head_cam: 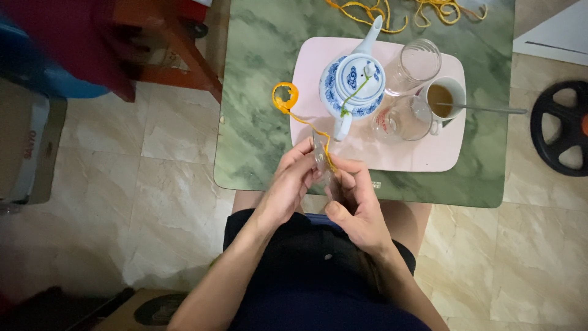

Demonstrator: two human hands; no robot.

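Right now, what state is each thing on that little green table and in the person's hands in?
Teapot: upright on the pink tray, lid on.
Empty glass: upright, nothing in it.
White cup: holds brown liquid, spoon resting in it.
Glass pitcher: looks empty.
Orange string: curled on the table, running to the hands.
Left hand: fingers closed on a small clear item.
Right hand: pinching the string.

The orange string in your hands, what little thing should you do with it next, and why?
Probably draw the string a little further through, toward your lap. Both the left hand and the right hand pinch it against a small clear piece, while its curled end lies slack on the table beside the teapot.
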